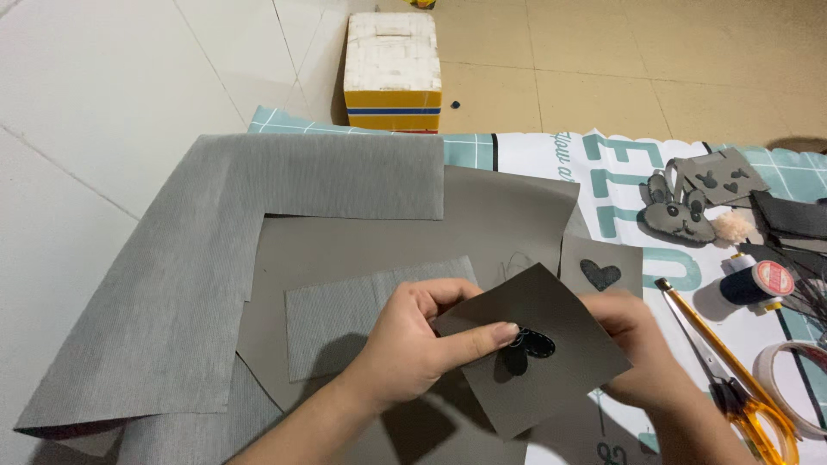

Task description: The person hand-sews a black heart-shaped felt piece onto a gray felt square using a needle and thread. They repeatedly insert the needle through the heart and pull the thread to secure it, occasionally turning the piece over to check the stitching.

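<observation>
Underneath, a large grey fabric sheet [172,284] is spread over the floor, with a printed mat [620,172] beside it. Smaller, a grey square [551,344] bearing a black heart [527,343] is held up between both hands: left hand [413,344] pinched shut on its near edge, right hand [642,349] closed behind its right corner. It is judged light, thin and floppy, best gripped at the edges. Scissors [732,379] lie right.

Grey square [551,344] with a black heart [527,344], held above the floor

A flat square of grey material is held tilted, one corner up, between both hands over larger grey sheets. A small black heart patch edged with light stitching is seen near its middle, partly covered by a thumb. The lower edge is shaded.
</observation>
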Motion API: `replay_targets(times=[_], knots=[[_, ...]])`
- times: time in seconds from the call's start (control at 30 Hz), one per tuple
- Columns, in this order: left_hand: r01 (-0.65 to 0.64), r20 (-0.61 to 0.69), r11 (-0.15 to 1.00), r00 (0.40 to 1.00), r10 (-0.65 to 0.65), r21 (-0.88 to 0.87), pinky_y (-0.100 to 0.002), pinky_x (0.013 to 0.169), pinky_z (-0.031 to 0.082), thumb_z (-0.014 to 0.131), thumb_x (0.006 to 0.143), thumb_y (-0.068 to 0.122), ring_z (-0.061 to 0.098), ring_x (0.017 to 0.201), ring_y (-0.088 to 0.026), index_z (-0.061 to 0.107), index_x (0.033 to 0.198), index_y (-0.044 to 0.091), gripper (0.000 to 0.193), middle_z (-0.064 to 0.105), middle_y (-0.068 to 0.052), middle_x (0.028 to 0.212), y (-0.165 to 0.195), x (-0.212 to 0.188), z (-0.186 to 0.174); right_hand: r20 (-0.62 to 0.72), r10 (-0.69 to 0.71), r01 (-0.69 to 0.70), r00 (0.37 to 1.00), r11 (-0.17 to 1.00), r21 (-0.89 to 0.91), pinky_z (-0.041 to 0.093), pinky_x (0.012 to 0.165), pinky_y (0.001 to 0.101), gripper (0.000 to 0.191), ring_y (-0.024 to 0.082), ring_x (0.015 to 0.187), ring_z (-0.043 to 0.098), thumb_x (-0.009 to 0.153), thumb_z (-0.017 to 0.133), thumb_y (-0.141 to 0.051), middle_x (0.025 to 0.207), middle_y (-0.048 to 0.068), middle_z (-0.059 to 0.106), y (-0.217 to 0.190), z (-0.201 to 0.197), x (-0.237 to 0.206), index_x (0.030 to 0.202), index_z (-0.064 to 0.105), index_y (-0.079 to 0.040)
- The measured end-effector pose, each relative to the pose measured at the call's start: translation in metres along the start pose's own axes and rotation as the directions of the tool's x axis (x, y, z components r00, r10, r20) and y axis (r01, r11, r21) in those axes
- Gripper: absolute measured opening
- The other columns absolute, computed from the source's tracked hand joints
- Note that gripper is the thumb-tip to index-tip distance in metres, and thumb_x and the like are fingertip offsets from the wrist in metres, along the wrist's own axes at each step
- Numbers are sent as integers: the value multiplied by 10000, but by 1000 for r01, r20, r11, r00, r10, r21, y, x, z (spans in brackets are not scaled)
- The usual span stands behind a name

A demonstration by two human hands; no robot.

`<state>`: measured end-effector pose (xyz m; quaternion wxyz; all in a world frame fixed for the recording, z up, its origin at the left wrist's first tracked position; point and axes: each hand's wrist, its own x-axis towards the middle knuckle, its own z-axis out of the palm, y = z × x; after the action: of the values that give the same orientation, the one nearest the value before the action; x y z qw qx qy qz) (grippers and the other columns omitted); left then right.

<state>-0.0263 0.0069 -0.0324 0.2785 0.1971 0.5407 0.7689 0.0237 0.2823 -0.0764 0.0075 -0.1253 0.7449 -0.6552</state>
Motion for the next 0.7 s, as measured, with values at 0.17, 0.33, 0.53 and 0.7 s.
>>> replay_targets(times=[0.17, 0.33, 0.53, 0.7], knots=[[16, -21, 1000, 1000, -16, 10, -228, 651, 567, 803, 883, 154, 682, 695, -86, 707, 902, -1, 183, 741, -72, 793, -2, 0, -1, -91, 22, -26, 996, 999, -47, 580, 668, 264, 270, 113, 774, 714, 724, 793, 31, 868, 103, 790, -2, 6, 1, 992, 772, 53], [6, -18, 1000, 1000, -7, -16, -237, 652, 587, 797, 875, 166, 699, 684, -93, 699, 893, 17, 179, 744, -66, 776, -5, 0, 1, -256, 129, -191, 958, 953, -234, 601, 515, 259, 225, 138, 603, 757, 724, 797, -12, 738, 99, 808, -21, 12, 12, 944, 788, 32], [-41, -28, 999, 999, 41, 29, -230, 716, 573, 809, 884, 191, 689, 731, -87, 720, 896, 21, 192, 746, -65, 810, -5, -2, 2, -327, 183, -253, 927, 949, -186, 588, 528, 252, 316, 143, 625, 752, 701, 816, -34, 769, 117, 809, -28, 18, 20, 1009, 773, 26], [12, -20, 999, 1000, -11, 31, -241, 680, 570, 805, 876, 201, 687, 708, -91, 717, 917, 15, 210, 741, -60, 788, -6, -1, 3, -326, 192, -269, 926, 939, -212, 592, 564, 269, 285, 141, 655, 768, 728, 804, -31, 788, 117, 810, -23, 18, 20, 1003, 774, 37]])
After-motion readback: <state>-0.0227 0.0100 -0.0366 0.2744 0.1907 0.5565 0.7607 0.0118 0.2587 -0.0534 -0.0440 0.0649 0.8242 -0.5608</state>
